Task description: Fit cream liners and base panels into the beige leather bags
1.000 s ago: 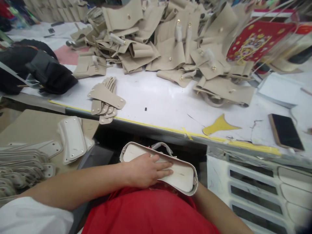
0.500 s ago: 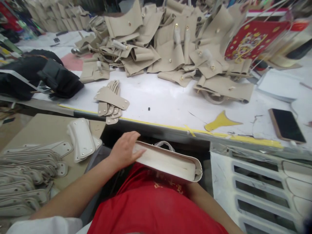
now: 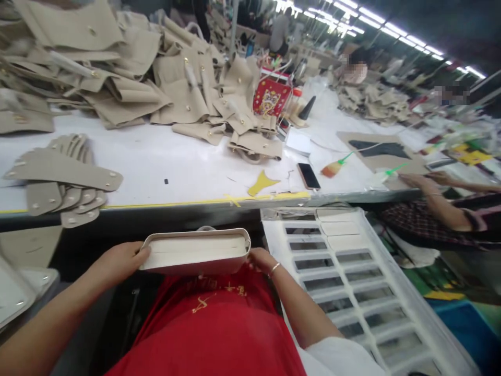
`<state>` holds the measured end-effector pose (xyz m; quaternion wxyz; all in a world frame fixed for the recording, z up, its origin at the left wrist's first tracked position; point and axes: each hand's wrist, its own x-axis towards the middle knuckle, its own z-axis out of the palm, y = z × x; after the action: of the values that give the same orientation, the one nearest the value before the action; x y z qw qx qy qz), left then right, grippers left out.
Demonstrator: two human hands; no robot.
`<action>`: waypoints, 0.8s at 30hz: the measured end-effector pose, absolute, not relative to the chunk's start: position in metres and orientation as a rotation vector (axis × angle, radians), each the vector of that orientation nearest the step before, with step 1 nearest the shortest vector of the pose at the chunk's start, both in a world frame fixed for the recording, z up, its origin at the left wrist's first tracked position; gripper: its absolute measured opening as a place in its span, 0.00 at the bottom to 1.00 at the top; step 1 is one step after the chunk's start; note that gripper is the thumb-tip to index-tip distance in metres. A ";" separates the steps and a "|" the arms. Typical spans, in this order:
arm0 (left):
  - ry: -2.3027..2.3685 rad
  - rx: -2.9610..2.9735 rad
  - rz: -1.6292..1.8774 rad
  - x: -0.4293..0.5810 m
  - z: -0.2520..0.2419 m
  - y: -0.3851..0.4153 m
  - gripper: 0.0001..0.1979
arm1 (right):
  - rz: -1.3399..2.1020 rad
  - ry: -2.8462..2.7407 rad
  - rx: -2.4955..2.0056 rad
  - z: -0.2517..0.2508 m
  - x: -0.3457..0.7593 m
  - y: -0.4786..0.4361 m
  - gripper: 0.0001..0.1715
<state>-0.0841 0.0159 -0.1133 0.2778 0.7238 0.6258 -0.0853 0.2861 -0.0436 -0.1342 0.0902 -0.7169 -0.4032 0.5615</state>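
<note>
A cream, box-shaped handbag body (image 3: 195,245) with rounded corners rests against my red apron (image 3: 211,334), its pale inside facing up. My left hand (image 3: 123,261) grips its left end, the thumb over the rim. At the opposite end, my right hand (image 3: 261,259) has its fingers closed on the corner; the fingertips are partly hidden behind the bag. A loop of handle (image 3: 206,228) shows just past the far rim. On the bench edge ahead of my left hand lies a stack of beige leather straps (image 3: 64,175) with metal studs.
Beige leather bag pieces (image 3: 180,89) are heaped along the white bench (image 3: 195,167). A yellow scrap (image 3: 262,183) and a phone (image 3: 309,176) lie near its edge. To my right stands a slatted white rack (image 3: 340,271); beyond it a co-worker's arm (image 3: 442,198) reaches over the bench.
My view has swung to the right, bringing the rack and a co-worker into sight. My left hand, spread over the bag's end before, now grips it. My right hand has come into view.
</note>
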 end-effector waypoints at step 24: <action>1.516 1.867 -0.182 -0.079 -0.088 0.019 0.23 | 1.092 -2.425 -2.307 -0.069 0.254 -0.013 0.20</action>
<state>-0.0789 0.0186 -0.0881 0.3570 0.7231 0.5872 -0.0703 0.2543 -0.0126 -0.0692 -0.1885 -0.6436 -0.6763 0.3046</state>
